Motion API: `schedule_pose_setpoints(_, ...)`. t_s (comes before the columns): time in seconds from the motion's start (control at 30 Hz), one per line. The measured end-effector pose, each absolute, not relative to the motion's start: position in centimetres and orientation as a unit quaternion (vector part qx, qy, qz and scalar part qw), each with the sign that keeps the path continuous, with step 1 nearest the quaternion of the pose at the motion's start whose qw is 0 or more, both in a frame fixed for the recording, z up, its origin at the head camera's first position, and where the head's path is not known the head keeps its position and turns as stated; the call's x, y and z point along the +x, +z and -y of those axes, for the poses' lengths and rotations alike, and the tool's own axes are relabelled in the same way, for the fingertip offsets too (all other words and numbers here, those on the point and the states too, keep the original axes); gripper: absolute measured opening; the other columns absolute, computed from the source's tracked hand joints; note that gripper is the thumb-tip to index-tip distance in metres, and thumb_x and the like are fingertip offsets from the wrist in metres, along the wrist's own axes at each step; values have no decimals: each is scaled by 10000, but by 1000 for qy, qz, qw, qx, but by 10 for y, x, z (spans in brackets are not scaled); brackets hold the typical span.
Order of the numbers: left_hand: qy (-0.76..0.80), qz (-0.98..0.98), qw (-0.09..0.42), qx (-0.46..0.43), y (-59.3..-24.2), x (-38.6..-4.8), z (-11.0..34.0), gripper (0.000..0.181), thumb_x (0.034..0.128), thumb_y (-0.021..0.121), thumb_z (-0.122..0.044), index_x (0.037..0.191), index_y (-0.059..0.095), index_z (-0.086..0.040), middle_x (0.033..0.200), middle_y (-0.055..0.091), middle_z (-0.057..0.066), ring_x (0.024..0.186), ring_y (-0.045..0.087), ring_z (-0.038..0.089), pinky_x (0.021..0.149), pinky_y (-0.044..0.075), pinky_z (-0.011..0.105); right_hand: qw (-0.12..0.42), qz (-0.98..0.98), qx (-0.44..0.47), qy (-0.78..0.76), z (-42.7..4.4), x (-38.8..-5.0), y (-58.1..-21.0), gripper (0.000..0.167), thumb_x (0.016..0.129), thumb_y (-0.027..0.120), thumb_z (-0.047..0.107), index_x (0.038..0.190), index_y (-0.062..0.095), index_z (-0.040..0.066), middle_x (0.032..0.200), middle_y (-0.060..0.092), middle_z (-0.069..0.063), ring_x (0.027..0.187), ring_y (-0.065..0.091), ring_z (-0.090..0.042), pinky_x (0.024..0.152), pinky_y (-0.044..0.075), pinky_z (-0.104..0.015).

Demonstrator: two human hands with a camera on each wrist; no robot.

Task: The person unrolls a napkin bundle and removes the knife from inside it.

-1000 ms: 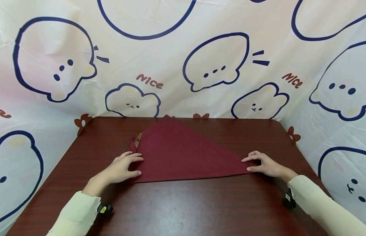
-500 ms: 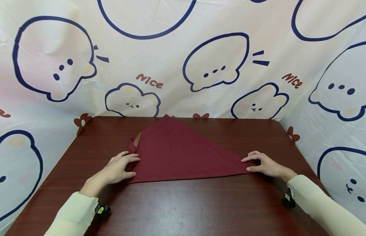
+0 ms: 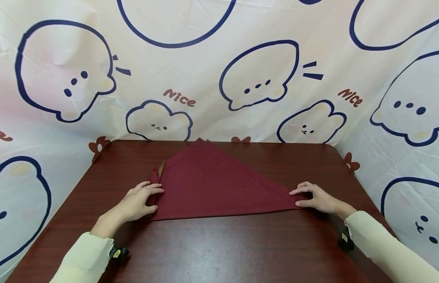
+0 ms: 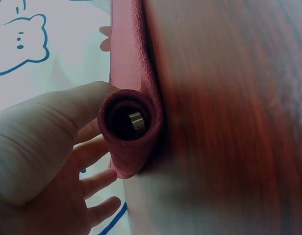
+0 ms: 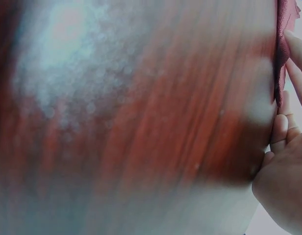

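A dark red cloth [image 3: 219, 184] lies on the table, its far tip pointing to the back edge and its left side rolled up. In the left wrist view the end of the rolled cloth [image 4: 153, 115] shows as a tube with a small gold-coloured piece [image 4: 137, 121] inside. A flat brown tip [image 3: 162, 169] pokes out of the roll's far end; its kind is unclear. My left hand [image 3: 138, 202] holds the roll between thumb and fingers. With spread fingertips my right hand [image 3: 316, 198] presses the cloth's narrow right corner [image 5: 282, 49].
The reddish-brown wooden table [image 3: 219, 251] spreads out around the cloth. A pale curtain [image 3: 205, 78] printed with cartoon faces hangs along its back and sides. Small black devices sit at the left wrist [image 3: 118, 253] and right wrist [image 3: 346, 239].
My left hand and the roll have shifted left, so more flat cloth shows. The brown tip has turned and looks narrower. My right hand stays on the right corner.
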State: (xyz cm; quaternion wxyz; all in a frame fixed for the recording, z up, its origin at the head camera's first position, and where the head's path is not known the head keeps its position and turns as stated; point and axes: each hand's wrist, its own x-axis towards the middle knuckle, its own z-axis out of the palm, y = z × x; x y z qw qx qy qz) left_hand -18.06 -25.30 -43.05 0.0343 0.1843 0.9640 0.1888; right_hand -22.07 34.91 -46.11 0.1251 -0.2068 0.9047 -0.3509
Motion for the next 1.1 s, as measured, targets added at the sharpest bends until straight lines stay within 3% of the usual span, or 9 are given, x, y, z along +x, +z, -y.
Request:
schedule_pose_setpoints(0.1, 191, -964, 33, 185, -429, -180, 255, 489, 822, 733, -104, 1305, 668, -59, 1468, 557, 174, 1406, 359, 510, 1034, 326, 748, 126, -904, -205, -352, -348, -220, -460, 323, 899, 764, 229, 1214, 745, 165, 1291, 545, -139, 1174, 425, -208, 1005, 395, -580)
schedule_pose_setpoints(0.33, 191, -963, 23, 188, -430, -180, 258, 478, 820, 721, -97, 1294, 673, -54, 1457, 569, 165, 1392, 374, 520, 1011, 343, 759, 123, -906, -204, -350, -348, -220, -460, 320, 898, 765, 239, 1210, 747, 172, 1285, 551, -123, 1155, 424, -119, 1003, 399, -550)
schedule_pose_setpoints(0.57, 193, -963, 19, 185, -431, -180, 261, 487, 818, 719, -96, 1301, 671, -61, 1459, 568, 158, 1397, 373, 520, 1012, 346, 755, 126, -906, -202, -351, -349, -221, -461, 321, 899, 764, 232, 1213, 745, 168, 1301, 548, -141, 1180, 423, -183, 1006, 399, -579)
schedule_pose_setpoints(0.83, 199, -963, 22, 178, -432, -179, 264, 508, 826, 721, -91, 1329, 652, -72, 1488, 532, 187, 1404, 359, 525, 1018, 340, 757, 122, -902, -210, -358, -349, -220, -462, 315, 902, 761, 229, 1208, 746, 159, 1282, 558, -132, 1148, 400, -18, 1002, 397, -577)
schedule_pose_setpoints(1.1, 205, -962, 20, 177, -430, -177, 265, 502, 827, 714, -80, 1325, 652, -73, 1485, 530, 196, 1397, 360, 535, 1015, 330, 774, 119, -904, -212, -352, -349, -220, -462, 314, 901, 762, 234, 1207, 746, 163, 1282, 560, -127, 1148, 393, 7, 1003, 399, -571)
